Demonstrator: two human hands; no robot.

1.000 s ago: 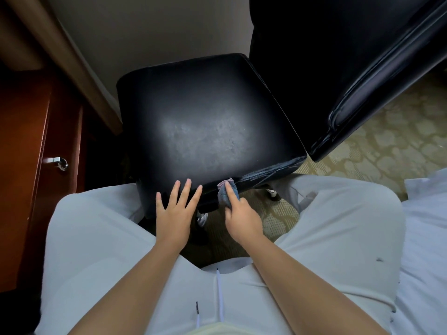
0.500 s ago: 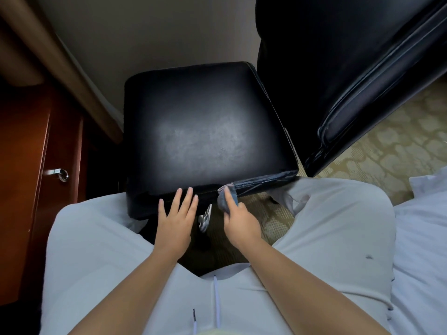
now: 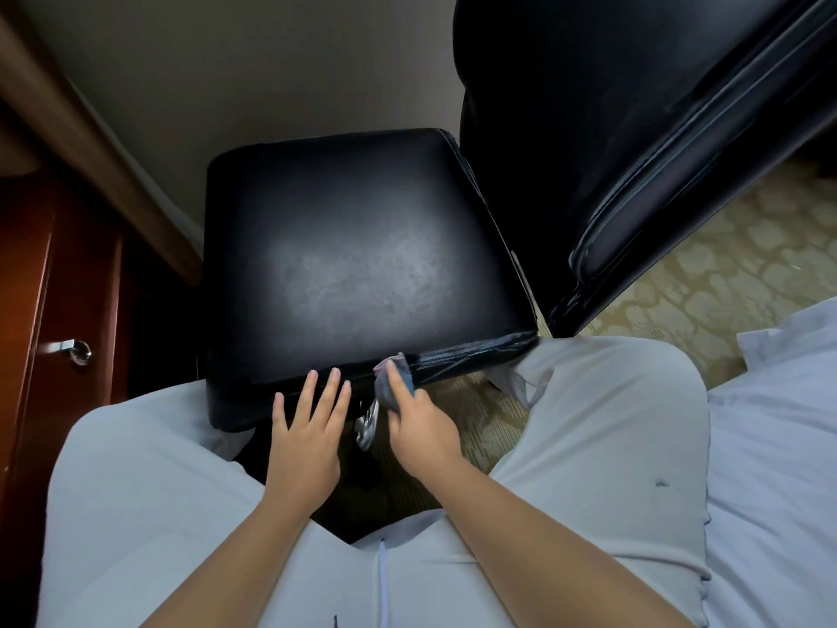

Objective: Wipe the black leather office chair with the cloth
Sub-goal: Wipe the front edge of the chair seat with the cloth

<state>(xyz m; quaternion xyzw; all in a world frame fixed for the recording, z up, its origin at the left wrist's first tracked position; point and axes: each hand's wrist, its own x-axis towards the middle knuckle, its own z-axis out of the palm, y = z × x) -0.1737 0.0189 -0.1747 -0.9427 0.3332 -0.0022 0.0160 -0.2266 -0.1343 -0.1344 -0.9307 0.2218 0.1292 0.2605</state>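
The black leather office chair's seat point(image 3: 362, 265) fills the middle of the head view, and its backrest point(image 3: 611, 129) rises at the upper right. My right hand point(image 3: 419, 430) holds a small grey-blue cloth point(image 3: 393, 383) against the seat's near side edge, with its forefinger laid along the cloth. My left hand point(image 3: 308, 428) lies flat beside it, straight fingers touching the same edge. A metal lever point(image 3: 366, 423) under the seat shows between my two hands.
My legs in light grey trousers point(image 3: 611, 446) straddle the chair's near side. A dark wooden cabinet with a metal handle point(image 3: 74, 349) stands at the left. A beige wall point(image 3: 271, 61) is behind the seat, patterned carpet point(image 3: 702, 287) at the right, white bedding point(image 3: 792, 423) at the far right.
The view has tilted, so the chair sits lower in frame. My right hand with the cloth has slid slightly left along the seat's edge. My left hand stays flat on the edge.
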